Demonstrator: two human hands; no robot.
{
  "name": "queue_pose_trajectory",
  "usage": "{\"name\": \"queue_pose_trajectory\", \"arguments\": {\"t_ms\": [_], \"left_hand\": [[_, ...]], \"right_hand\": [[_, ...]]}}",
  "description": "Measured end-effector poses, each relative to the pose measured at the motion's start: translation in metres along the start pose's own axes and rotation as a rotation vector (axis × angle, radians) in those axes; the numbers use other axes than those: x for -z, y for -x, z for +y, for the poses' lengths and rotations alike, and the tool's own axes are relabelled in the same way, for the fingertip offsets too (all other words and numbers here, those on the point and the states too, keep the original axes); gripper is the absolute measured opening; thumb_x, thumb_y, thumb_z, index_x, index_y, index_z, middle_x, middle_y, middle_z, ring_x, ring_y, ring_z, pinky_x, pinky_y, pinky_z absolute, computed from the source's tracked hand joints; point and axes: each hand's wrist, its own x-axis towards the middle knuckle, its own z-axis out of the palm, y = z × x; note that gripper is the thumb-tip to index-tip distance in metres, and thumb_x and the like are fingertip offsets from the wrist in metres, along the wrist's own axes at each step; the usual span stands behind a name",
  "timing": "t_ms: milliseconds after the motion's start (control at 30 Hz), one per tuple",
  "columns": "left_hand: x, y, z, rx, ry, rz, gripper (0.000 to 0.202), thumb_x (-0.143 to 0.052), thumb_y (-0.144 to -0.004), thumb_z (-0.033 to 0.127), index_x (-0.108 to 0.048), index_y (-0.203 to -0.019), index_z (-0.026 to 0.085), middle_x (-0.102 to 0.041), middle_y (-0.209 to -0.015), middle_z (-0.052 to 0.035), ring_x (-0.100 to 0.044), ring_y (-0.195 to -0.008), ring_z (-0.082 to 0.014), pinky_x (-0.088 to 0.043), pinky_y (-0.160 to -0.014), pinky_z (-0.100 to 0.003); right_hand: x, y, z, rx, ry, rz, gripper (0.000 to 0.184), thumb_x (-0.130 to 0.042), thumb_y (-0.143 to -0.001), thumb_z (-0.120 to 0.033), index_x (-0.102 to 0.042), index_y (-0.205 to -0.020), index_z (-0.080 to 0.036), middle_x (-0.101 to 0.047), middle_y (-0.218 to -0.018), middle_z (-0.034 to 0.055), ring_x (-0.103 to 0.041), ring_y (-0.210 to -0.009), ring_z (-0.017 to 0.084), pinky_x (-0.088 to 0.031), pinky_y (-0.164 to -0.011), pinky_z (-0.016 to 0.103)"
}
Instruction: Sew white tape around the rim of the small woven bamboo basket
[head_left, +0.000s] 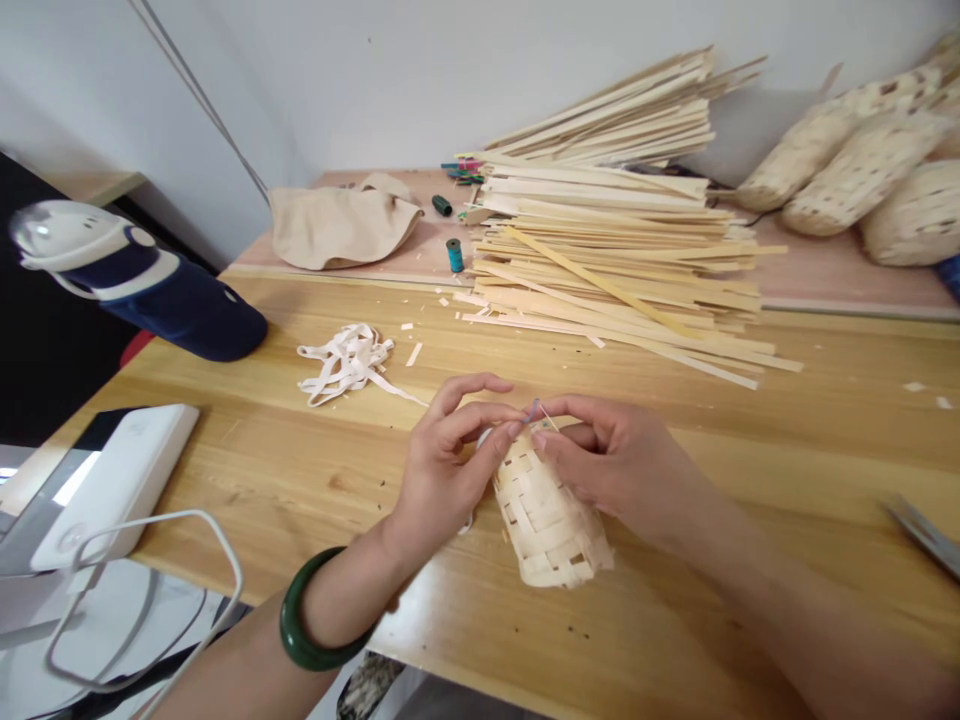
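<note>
A small pale woven basket of flat wooden strips lies tilted over the table, its narrower end between my hands. My left hand pinches with thumb and forefinger at that end. My right hand is closed from the other side, its thumb against the weave. A short loop of blue thread shows between the fingertips, with a thin pale needle-like piece beside it. My fingers hide most of the basket's upper edge. White ribbon lies heaped to the left, one end running toward my left hand.
Behind my hands lie many flat wooden strips, a teal thread spool and a beige cloth. A blue bottle and white power bank stand left. Woven pieces sit back right; a metal tool lies right.
</note>
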Motion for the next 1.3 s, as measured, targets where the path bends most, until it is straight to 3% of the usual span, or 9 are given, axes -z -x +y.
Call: {"name": "queue_pose_trajectory", "arguments": {"t_ms": [167,333,433,667,833,967,1067,1200,1300], "left_hand": [[0.001,0.001,0.002,-0.131,-0.09,0.021,0.014,-0.07,-0.086,0.009,-0.076,-0.095,0.018,-0.065,-0.119,-0.0099,-0.063,-0.112,-0.0199,-0.053,-0.099,-0.036],[0.003,0.001,0.002,-0.246,-0.121,0.001,0.02,-0.07,-0.084,0.005,-0.075,-0.099,0.018,-0.064,-0.13,-0.011,-0.061,-0.12,-0.0213,-0.054,-0.097,-0.033],[0.002,0.001,0.002,-0.245,-0.105,0.004,0.02,-0.07,-0.084,0.005,-0.075,-0.099,0.018,-0.065,-0.129,-0.011,-0.062,-0.118,-0.0213,-0.055,-0.095,-0.033],[0.001,0.002,0.005,-0.159,-0.114,-0.001,0.013,-0.069,-0.086,0.01,-0.074,-0.095,0.018,-0.067,-0.126,-0.011,-0.065,-0.111,-0.0215,-0.056,-0.089,-0.034],[-0.001,0.0,0.005,0.033,-0.001,-0.035,0.005,-0.067,-0.086,0.015,-0.071,-0.087,0.017,-0.062,-0.126,-0.0123,-0.065,-0.102,-0.0197,-0.053,-0.068,-0.025],[0.001,-0.004,0.007,0.296,0.256,-0.104,0.01,-0.064,-0.085,0.017,-0.068,-0.075,0.018,-0.064,-0.119,-0.0088,-0.061,-0.108,-0.0206,-0.051,-0.079,-0.028],[0.003,-0.006,0.007,0.479,0.519,-0.136,0.01,-0.062,-0.079,0.016,-0.065,-0.069,0.019,-0.066,-0.111,-0.0054,-0.062,-0.095,-0.0184,-0.049,-0.075,-0.028],[0.004,-0.009,0.005,0.526,0.753,-0.192,0.006,-0.058,-0.069,0.017,-0.062,-0.065,0.019,-0.063,-0.08,-0.0041,-0.056,-0.075,-0.0173,-0.045,-0.068,-0.03],[0.005,-0.011,0.006,0.518,0.728,-0.17,0.004,-0.057,-0.065,0.018,-0.06,-0.062,0.018,-0.058,-0.082,-0.005,-0.052,-0.075,-0.0176,-0.044,-0.068,-0.031]], "right_hand": [[-0.004,-0.002,0.003,0.007,-0.114,-0.038,0.02,-0.064,-0.079,-0.032,-0.063,-0.096,-0.021,-0.038,-0.047,-0.01,-0.026,-0.042,0.006,-0.022,-0.04,0.019],[-0.001,-0.004,-0.002,-0.001,-0.172,-0.122,0.02,-0.069,-0.077,-0.031,-0.059,-0.089,-0.021,-0.039,-0.047,-0.0114,-0.026,-0.042,0.005,-0.022,-0.039,0.017],[0.001,-0.004,-0.003,-0.03,-0.197,-0.151,0.016,-0.068,-0.078,-0.031,-0.057,-0.085,-0.02,-0.039,-0.046,-0.0118,-0.026,-0.04,0.004,-0.022,-0.038,0.016],[-0.005,-0.003,-0.004,-0.045,-0.119,-0.018,0.011,-0.064,-0.081,-0.025,-0.055,-0.076,-0.02,-0.044,-0.04,-0.011,-0.033,-0.033,0.005,-0.026,-0.037,0.018],[-0.006,-0.005,-0.002,-0.058,-0.167,0.014,0.013,-0.065,-0.081,-0.027,-0.054,-0.079,-0.02,-0.044,-0.039,-0.0115,-0.033,-0.031,0.005,-0.026,-0.037,0.018],[-0.002,-0.009,0.002,-0.08,-0.303,-0.049,0.022,-0.071,-0.077,-0.033,-0.055,-0.081,-0.019,-0.041,-0.041,-0.0122,-0.031,-0.033,0.003,-0.022,-0.036,0.016],[0.002,-0.012,0.003,-0.115,-0.375,-0.043,0.024,-0.074,-0.075,-0.031,-0.054,-0.078,-0.018,-0.039,-0.043,-0.0123,-0.029,-0.035,0.002,-0.017,-0.036,0.015],[0.004,-0.015,0.003,-0.17,-0.378,-0.02,0.019,-0.069,-0.077,-0.026,-0.053,-0.074,-0.017,-0.039,-0.043,-0.0115,-0.027,-0.034,0.001,-0.014,-0.035,0.014],[0.002,-0.014,0.003,-0.173,-0.363,-0.017,0.017,-0.066,-0.078,-0.024,-0.052,-0.073,-0.017,-0.039,-0.043,-0.0109,-0.027,-0.035,0.001,-0.015,-0.035,0.014]]}}
